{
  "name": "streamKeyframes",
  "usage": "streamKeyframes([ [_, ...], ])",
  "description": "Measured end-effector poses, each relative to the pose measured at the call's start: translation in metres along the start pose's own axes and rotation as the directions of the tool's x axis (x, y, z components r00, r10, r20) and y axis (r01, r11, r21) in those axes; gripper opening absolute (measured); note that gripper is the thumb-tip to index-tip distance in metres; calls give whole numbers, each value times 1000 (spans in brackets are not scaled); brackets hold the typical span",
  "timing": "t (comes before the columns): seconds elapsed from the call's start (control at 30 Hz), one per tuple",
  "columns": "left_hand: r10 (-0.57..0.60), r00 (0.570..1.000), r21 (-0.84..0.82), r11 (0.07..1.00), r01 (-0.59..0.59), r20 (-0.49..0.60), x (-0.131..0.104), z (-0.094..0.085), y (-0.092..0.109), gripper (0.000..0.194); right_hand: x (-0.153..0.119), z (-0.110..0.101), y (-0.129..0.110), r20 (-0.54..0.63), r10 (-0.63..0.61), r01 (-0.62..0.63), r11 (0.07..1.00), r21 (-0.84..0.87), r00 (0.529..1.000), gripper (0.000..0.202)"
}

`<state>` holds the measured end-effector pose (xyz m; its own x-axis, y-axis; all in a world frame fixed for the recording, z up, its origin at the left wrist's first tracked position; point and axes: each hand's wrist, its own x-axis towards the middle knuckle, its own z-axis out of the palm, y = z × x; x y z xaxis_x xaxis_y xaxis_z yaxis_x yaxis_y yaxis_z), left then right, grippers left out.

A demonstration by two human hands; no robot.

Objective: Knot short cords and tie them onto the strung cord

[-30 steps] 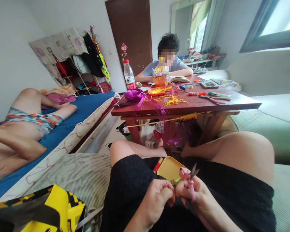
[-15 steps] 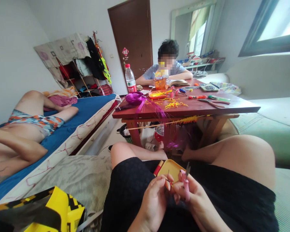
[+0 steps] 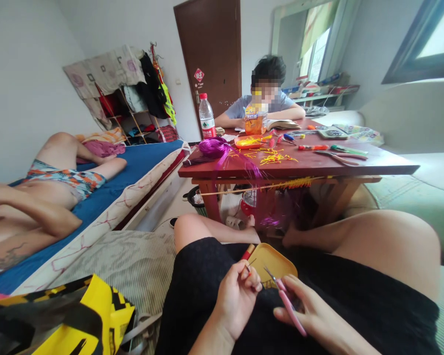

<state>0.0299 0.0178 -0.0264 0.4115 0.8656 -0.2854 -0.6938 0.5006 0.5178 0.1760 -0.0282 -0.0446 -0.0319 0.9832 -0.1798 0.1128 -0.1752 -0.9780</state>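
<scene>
scissors in right hand — “旺” sign

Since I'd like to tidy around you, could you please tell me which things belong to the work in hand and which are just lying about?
Likely in the work:
scissors, in the right hand
thin piece, in the left hand
lap tray
perhaps the yellow bits

Likely lying about:
bottle
yellow-black bag
</scene>
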Motion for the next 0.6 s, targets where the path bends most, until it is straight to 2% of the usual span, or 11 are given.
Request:
streamKeyframes([
  [0.07,-18,1000,19,1000,18,7,0,0,-2,30,1,-1,-2,124,-5,11,999,-51,992,27],
  [0.13,-41,999,45,998,41,0,1,-1,-5,31,2,1,-7,180,9,-3,999,-35,984,28],
  [0.33,-49,997,70,996,53,-54,3,-4,-11,31,6,5,-14,230,24,-23,1000,-8,973,30],
  [0.6,-95,991,88,991,104,-96,4,-5,-11,33,9,5,-6,314,46,-56,998,21,948,38],
])
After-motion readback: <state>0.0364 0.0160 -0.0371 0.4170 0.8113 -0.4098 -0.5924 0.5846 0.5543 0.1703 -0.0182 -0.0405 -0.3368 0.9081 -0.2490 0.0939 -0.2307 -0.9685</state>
